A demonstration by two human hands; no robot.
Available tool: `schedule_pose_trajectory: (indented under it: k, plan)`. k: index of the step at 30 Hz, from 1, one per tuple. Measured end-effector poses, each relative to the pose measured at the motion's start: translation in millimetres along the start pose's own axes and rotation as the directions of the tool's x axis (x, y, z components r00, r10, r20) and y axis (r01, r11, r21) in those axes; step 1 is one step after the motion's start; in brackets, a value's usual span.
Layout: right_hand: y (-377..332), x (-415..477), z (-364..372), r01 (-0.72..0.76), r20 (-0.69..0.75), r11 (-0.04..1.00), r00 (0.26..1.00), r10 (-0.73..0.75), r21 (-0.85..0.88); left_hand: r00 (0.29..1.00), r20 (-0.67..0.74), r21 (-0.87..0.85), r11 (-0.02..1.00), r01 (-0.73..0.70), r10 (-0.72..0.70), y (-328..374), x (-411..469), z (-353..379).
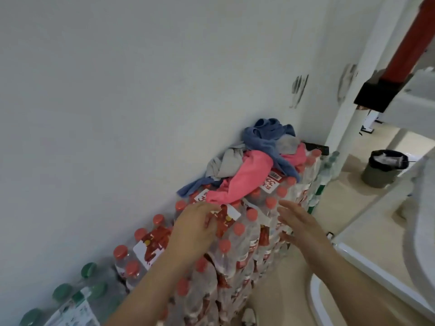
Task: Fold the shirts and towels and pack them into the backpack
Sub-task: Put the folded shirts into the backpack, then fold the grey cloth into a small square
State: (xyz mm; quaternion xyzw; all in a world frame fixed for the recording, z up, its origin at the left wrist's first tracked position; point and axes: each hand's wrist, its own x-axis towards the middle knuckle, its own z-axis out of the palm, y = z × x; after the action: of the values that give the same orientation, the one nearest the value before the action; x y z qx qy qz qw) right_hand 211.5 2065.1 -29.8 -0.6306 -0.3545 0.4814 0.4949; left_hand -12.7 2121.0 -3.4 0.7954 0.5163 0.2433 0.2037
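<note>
Head camera, looking down along a plain white wall (117,90) with a beige floor (353,184) off to the right. There's no tabletop here. The working surface is a tall stack of shrink-wrapped water packs (247,243) pushed up against that wall, showing well over a dozen red caps, too many and too blurred to count properly. At the lower left sits a lower pack of green-capped bottles (89,270), and more green-capped ones stand just past the stack's far corner.

On the right there's one white column (353,90), one red pipe (409,43) running up out of a black collar, and one grey bin (381,175) with a black liner standing on the floor.

The laundry is one loose heap on top of the stack, at its far end against the wall. Three colours are tangled in it: a blue towel (261,137) draped over the top and trailing down both sides, a grey garment (226,161) under it by the wall, and a pink cloth (249,175) spilling toward the camera.

Both hands are out. The left hand (195,229) lies on the wrapped bottles, its fingers (211,220) bent down right at the pink cloth's near edge. I can't tell whether they grip anything. The right hand (299,222) hovers over the stack's right side, its fingers (286,204) straight and slightly spread, holding nothing.
</note>
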Motion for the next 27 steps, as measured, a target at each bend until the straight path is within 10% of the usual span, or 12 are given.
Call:
schedule_pose_trajectory:
  k: [6, 12, 16, 23, 27]
  plan:
    - [13, 96, 15, 0.396, 0.302, 0.533, 0.918, -0.257, -0.748, 0.998, -0.046, 0.087, 0.995, 0.054, -0.05, -39, 127, 56]
    - [1, 190, 26, 0.45, 0.411, 0.199, 0.887, -0.21, -0.871, 0.957, -0.024, -0.033, 0.957, 0.289, -0.29, -59, 204, 91]
    - [-11, 224, 23, 0.377, 0.352, 0.033, 0.89, -0.29, -0.926, 0.967, -0.128, -0.155, 0.968, 0.198, -0.219, -51, 219, 79]
    - [-22, 274, 11, 0.312, 0.243, 0.077, 0.853, -0.462, -0.947, 0.87, -0.464, 0.066, 0.986, -0.156, 0.168, -17, 234, 30]
    - [-23, 301, 3, 0.387, 0.286, 0.177, 0.861, -0.42, -0.905, 0.793, -0.587, -0.031, 0.975, -0.221, 0.161, 10, 241, 12]
